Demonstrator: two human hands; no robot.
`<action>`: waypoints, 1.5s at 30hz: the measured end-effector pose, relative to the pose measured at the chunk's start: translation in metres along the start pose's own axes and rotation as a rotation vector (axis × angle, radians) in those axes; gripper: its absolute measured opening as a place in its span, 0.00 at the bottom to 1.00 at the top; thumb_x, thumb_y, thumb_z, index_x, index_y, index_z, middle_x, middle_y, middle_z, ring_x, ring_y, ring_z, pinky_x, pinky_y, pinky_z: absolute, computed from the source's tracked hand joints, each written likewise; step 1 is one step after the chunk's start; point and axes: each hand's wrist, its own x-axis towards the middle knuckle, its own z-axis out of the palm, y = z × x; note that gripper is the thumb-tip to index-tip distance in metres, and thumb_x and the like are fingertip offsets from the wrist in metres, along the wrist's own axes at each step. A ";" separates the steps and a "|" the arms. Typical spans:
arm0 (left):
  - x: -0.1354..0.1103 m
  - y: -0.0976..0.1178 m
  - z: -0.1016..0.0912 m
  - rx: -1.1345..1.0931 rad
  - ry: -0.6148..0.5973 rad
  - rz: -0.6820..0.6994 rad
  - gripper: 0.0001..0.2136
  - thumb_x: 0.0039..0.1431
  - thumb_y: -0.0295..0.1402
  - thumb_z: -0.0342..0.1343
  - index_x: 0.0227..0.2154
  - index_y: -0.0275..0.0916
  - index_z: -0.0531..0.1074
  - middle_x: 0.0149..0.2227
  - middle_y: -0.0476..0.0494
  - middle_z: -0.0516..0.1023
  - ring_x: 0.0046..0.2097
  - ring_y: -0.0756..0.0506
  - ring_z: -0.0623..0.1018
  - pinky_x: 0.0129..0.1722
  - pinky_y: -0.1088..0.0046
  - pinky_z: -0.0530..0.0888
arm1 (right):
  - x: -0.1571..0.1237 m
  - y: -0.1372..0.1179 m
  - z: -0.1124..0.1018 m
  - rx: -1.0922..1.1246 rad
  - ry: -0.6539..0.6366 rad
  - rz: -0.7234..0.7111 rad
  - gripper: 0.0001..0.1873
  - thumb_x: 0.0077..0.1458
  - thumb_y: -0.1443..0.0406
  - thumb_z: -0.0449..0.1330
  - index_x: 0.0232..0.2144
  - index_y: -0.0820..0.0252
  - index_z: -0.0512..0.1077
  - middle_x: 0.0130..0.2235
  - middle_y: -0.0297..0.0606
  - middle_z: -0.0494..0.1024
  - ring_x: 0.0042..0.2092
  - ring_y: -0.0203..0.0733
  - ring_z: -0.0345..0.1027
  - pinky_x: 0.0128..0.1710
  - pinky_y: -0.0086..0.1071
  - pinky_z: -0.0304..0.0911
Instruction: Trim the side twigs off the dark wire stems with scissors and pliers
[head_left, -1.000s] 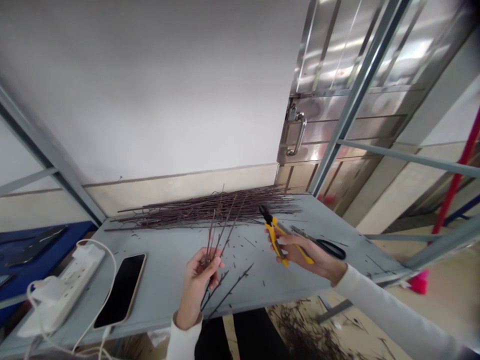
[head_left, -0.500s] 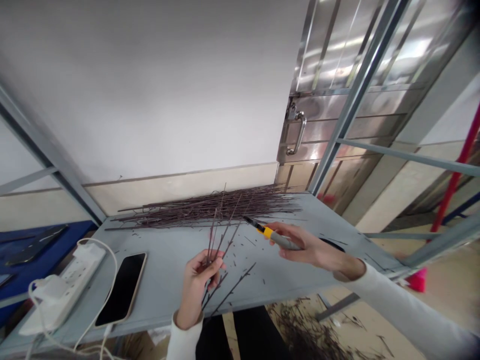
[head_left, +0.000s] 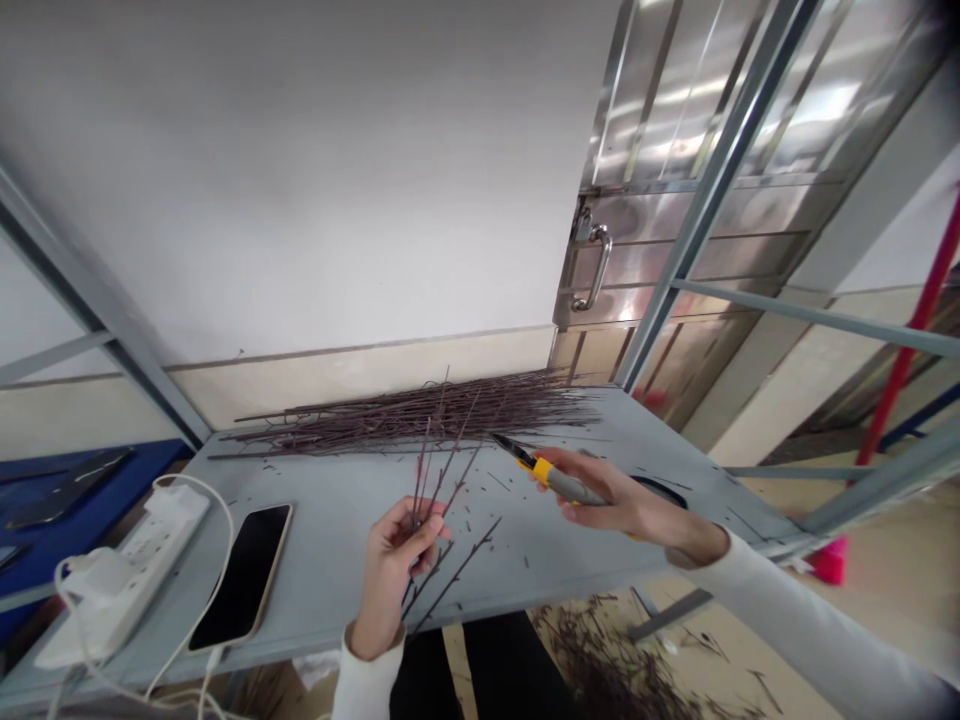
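Note:
My left hand [head_left: 397, 555] is closed around a few thin dark twigs [head_left: 423, 480], which stick up and fan out above the thumb. Their lower ends come out below the fist, where another twig [head_left: 459, 576] slants to the right; whether the hand grips that one I cannot tell. To the right, my right hand [head_left: 611, 497] is wrapped around pruning shears [head_left: 546, 471] with grey and yellow handles. The dark blades point up and left, apart from the held twigs. Behind both hands, a long pile of twigs [head_left: 405, 415] lies along the back of the grey table [head_left: 330, 530].
A phone [head_left: 244, 575] and a white power strip [head_left: 124, 590] with cables lie at the left. Small twig scraps dot the tabletop, and cut twigs [head_left: 615, 670] litter the floor. Metal posts [head_left: 679, 260] rise at the table's ends; a wall stands behind.
The right hand has shifted very slightly right with the shears. Around the left hand, the twigs have moved a little to the left; both grips stay the same.

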 end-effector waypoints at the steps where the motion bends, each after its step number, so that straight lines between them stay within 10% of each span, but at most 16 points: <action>1: 0.000 0.000 0.000 0.006 -0.003 -0.001 0.13 0.41 0.38 0.65 0.25 0.34 0.72 0.19 0.50 0.73 0.16 0.59 0.59 0.15 0.83 0.51 | 0.000 0.000 0.000 0.004 0.002 0.001 0.29 0.50 0.57 0.59 0.55 0.51 0.60 0.53 0.44 0.67 0.50 0.43 0.66 0.45 0.36 0.66; 14: -0.004 0.001 0.006 0.063 -0.098 -0.016 0.15 0.40 0.41 0.65 0.26 0.34 0.74 0.19 0.48 0.73 0.14 0.58 0.61 0.14 0.82 0.52 | 0.013 -0.002 0.008 -0.012 0.126 -0.010 0.25 0.50 0.51 0.59 0.46 0.59 0.68 0.41 0.42 0.74 0.44 0.45 0.69 0.42 0.38 0.67; 25: 0.002 -0.007 0.012 0.083 -0.035 -0.060 0.17 0.38 0.42 0.65 0.27 0.35 0.74 0.20 0.49 0.73 0.13 0.58 0.59 0.11 0.82 0.51 | 0.017 0.019 0.025 -0.800 0.511 -0.316 0.23 0.54 0.60 0.54 0.53 0.56 0.67 0.45 0.44 0.76 0.45 0.48 0.70 0.43 0.39 0.69; 31: -0.003 -0.009 0.018 0.077 -0.021 -0.101 0.16 0.39 0.42 0.64 0.28 0.34 0.73 0.20 0.49 0.73 0.13 0.59 0.58 0.11 0.82 0.50 | 0.023 0.053 0.029 -1.042 0.573 -0.243 0.19 0.58 0.58 0.52 0.49 0.56 0.71 0.42 0.46 0.77 0.40 0.50 0.71 0.41 0.42 0.67; 45: 0.000 -0.015 0.019 0.102 -0.056 -0.067 0.17 0.39 0.43 0.65 0.28 0.34 0.74 0.20 0.49 0.73 0.14 0.59 0.58 0.13 0.81 0.50 | 0.035 0.075 0.043 -0.859 0.642 -0.206 0.13 0.48 0.62 0.54 0.38 0.58 0.61 0.33 0.43 0.74 0.35 0.47 0.68 0.32 0.34 0.63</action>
